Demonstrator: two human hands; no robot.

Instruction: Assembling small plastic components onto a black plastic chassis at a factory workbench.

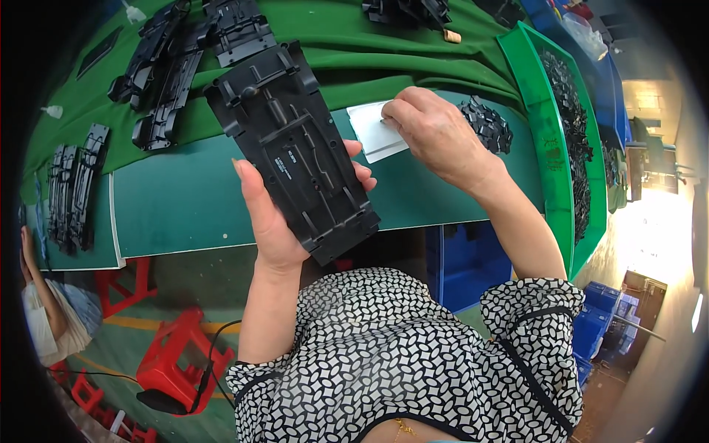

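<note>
My left grip [273, 232] is clamped on the black panel [292, 159], thumb along its near left side, and a couple of fingertips showing past the right edge. The panel is up in front of the torso, over the near edge of the green desk [185, 196], tilted so that its far end leans left and its ribbed face is toward my camera. My right grip [436, 133] is at the white sheet [377, 148], fingers curled down and thumb tucked in. I can't tell from here whether the tips are together, or pinching something (the hand's own back blocks my view).

Just right of that hand I have a heap [487, 125] of small black pieces on the desk, and beyond it a green bin [554, 188] with many more. A rumpled green cloth [436, 63] covers the far part, with similar panels [159, 88] lying on it to the left. Farther left, more parts [74, 196] stand close together. Below the desk I see a blue crate [473, 273] and a red stool [173, 354]; another person [55, 314] is at the far left edge.
</note>
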